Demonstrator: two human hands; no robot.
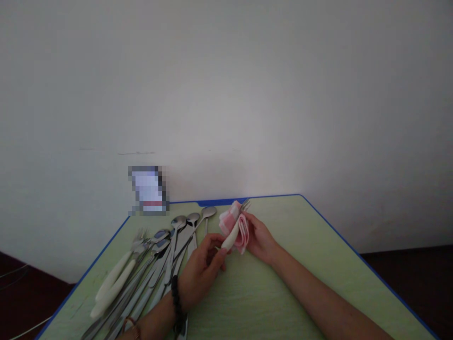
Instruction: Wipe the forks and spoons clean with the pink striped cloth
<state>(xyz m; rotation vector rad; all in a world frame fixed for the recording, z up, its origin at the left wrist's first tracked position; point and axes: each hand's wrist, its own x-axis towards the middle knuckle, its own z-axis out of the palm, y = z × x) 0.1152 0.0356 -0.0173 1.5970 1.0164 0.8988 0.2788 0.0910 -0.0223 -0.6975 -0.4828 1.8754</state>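
A fork (230,238) with a cream-white handle and metal tines is held up over the table. The fingers of my left hand (203,264) pinch the end of its handle. Around the upper part of the fork, my right hand (261,237) grips a folded pink and white cloth (243,232); the tines stick out above it. My right fingertips are partly hidden behind the cloth. Left of my hands lies a pile of metal spoons (179,223) and other cutlery, partly covered by my left forearm. Two white-handled forks (115,278) rest at the pile's left side.
The light green table (283,293) has a blue edge and stands against a pale wall (226,94). A blurred-out upright device with a lit screen (148,186) leans by the wall at the back left. Cables (21,271) show at the lower left, beyond the table.
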